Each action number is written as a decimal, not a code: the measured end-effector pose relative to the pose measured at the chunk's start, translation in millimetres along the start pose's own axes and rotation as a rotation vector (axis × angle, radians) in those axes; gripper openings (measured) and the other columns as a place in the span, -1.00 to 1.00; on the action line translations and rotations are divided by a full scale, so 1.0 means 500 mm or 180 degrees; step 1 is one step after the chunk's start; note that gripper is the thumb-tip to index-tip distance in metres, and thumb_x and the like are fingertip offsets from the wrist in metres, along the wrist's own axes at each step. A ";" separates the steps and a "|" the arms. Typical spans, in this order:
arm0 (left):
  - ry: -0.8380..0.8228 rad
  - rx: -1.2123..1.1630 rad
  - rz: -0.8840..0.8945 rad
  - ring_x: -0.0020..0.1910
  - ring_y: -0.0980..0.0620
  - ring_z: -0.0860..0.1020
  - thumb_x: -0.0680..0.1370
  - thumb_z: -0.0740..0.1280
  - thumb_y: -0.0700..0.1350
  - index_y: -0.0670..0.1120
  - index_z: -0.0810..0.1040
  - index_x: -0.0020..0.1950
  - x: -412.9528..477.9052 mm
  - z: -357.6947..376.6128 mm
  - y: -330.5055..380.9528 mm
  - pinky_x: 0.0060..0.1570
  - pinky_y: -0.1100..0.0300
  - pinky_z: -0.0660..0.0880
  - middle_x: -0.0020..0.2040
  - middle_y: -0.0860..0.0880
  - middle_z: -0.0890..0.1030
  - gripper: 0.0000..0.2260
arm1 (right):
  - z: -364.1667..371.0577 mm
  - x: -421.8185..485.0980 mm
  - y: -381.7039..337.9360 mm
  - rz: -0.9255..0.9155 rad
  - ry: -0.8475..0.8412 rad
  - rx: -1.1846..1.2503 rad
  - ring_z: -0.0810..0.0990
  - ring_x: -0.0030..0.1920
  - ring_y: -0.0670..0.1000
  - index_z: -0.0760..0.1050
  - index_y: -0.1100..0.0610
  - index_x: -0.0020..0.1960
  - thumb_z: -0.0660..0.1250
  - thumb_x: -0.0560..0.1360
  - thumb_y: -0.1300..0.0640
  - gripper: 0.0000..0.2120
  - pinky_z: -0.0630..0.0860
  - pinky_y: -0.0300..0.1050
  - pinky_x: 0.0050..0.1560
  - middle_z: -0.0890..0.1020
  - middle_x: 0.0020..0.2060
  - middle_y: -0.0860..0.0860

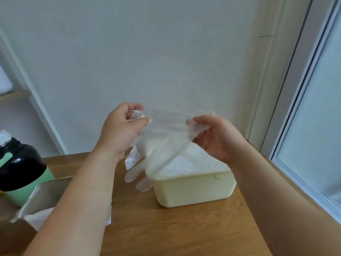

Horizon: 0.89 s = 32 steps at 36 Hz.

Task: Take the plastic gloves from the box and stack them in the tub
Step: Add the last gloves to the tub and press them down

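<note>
A clear plastic glove point(162, 143) is stretched in the air between both hands, above the table. My left hand point(121, 130) pinches its cuff edge on the left, and my right hand point(215, 135) pinches the other edge on the right. The glove's fingers hang down to the left of a cream plastic tub point(193, 189), which stands on the wooden table point(175, 228) and holds several flat clear gloves point(191, 163). The cardboard glove box point(46, 196) lies open at the lower left, partly hidden by my left forearm, with white plastic showing at its mouth.
A mint-green bottle with a black lid point(20, 169) stands at the left edge behind the box. A white wall rises behind the table, and a window frame point(304, 126) runs along the right side.
</note>
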<state>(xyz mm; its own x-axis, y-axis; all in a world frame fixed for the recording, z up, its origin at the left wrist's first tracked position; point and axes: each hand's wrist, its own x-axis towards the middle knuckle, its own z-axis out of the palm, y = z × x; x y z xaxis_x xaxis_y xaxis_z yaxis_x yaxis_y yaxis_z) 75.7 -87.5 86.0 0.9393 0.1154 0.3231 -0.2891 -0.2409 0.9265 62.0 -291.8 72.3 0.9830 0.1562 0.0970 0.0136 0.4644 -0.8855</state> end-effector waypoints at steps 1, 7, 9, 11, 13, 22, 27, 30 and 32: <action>-0.0009 -0.0023 0.0025 -0.28 0.15 0.48 0.51 0.39 -0.21 0.04 0.55 -0.04 0.000 0.007 0.002 -0.23 0.27 0.47 -0.14 0.06 0.55 -0.85 | -0.004 -0.002 0.000 -0.0021 -0.0037 0.0053 0.59 -0.35 -0.02 0.49 0.18 -0.24 0.18 0.50 0.33 -0.81 0.53 -0.16 -0.19 0.60 -0.30 0.05; 0.0279 -0.0114 -0.0062 -0.24 0.11 0.45 0.55 0.35 -0.13 -0.01 0.59 -0.13 -0.002 0.047 -0.016 -0.11 0.19 0.44 -0.27 0.06 0.50 -0.93 | -0.019 -0.001 0.008 -0.0026 0.0167 0.0166 0.57 -0.39 0.00 0.51 0.22 -0.25 0.26 0.48 0.38 -0.83 0.55 -0.20 -0.29 0.57 -0.37 0.07; 0.0435 -0.0038 -0.0006 -0.20 0.13 0.48 0.55 0.35 -0.13 0.03 0.58 -0.14 0.001 0.057 -0.023 -0.12 0.25 0.42 -0.24 0.11 0.54 -0.91 | -0.033 0.004 0.018 -0.0013 0.0381 -0.0105 0.49 -0.40 -0.03 0.36 0.11 -0.30 0.31 0.46 0.38 -0.73 0.47 -0.22 -0.38 0.47 -0.38 0.05; 0.0540 0.0446 0.0110 -0.04 0.10 0.50 0.56 0.32 -0.12 0.05 0.56 0.00 0.000 0.064 -0.028 -0.07 0.27 0.40 -0.03 0.10 0.56 -0.92 | -0.046 0.006 0.025 0.0033 0.0673 -0.0567 0.43 -0.45 -0.07 0.32 0.07 -0.30 0.34 0.46 0.36 -0.69 0.41 -0.24 -0.46 0.43 -0.36 0.01; 0.0687 0.1235 0.0421 0.18 0.02 0.45 0.56 0.33 -0.09 0.02 0.49 0.26 -0.010 0.067 -0.028 0.15 0.19 0.38 0.22 0.03 0.45 -0.73 | -0.056 0.005 0.028 0.0076 0.1013 -0.1194 0.47 -0.42 -0.06 0.43 0.10 -0.20 0.34 0.47 0.31 -0.84 0.48 -0.24 -0.42 0.47 -0.27 0.01; -0.2317 0.3180 0.0518 0.48 0.05 0.24 0.63 0.14 0.12 0.11 0.33 0.48 -0.039 0.124 -0.037 0.41 0.11 0.22 0.52 0.09 0.24 -0.59 | -0.120 0.018 0.028 0.0643 0.1390 -0.4296 0.61 -0.16 0.16 0.42 0.26 0.10 0.19 0.50 0.29 -0.82 0.59 0.04 -0.12 0.58 -0.02 0.16; -0.3168 0.3510 -0.0247 0.54 -0.01 0.10 0.64 0.15 0.11 0.14 0.15 0.55 -0.025 0.158 -0.060 0.45 0.14 0.09 0.59 0.07 -0.03 -0.52 | -0.116 0.009 0.034 0.0052 0.1561 -0.5540 0.42 0.12 0.16 0.15 0.13 0.40 0.20 0.50 0.28 -0.49 0.40 -0.06 0.01 0.42 0.13 0.14; -0.3440 0.3867 -0.0157 0.57 -0.02 -0.06 0.67 0.11 0.03 0.18 0.07 0.56 -0.017 0.174 -0.065 0.47 0.10 -0.03 0.59 0.04 -0.14 -0.54 | -0.107 0.012 0.038 -0.1013 0.1022 -0.5995 0.40 0.23 0.13 0.28 0.04 0.39 0.22 0.52 0.17 -0.56 0.30 -0.07 0.19 0.42 0.25 0.05; -0.3519 0.3956 -0.0175 0.57 -0.03 -0.07 0.67 0.12 -0.03 0.17 -0.02 0.57 -0.012 0.181 -0.071 0.48 0.07 -0.01 0.59 0.02 -0.16 -0.49 | -0.104 0.020 0.043 -0.0896 0.0355 -0.5740 0.45 0.24 0.04 0.40 0.00 0.34 0.23 0.54 0.07 -0.64 0.34 -0.11 0.23 0.49 0.24 -0.03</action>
<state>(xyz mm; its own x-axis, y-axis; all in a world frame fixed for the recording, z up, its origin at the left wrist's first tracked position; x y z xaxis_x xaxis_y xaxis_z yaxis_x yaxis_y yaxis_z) 96.9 -167.0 33.6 0.7685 -0.4132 -0.4885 -0.4493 -0.8921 0.0479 81.5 -325.8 30.7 0.9220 0.1613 0.3521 0.2458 -0.9463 -0.2101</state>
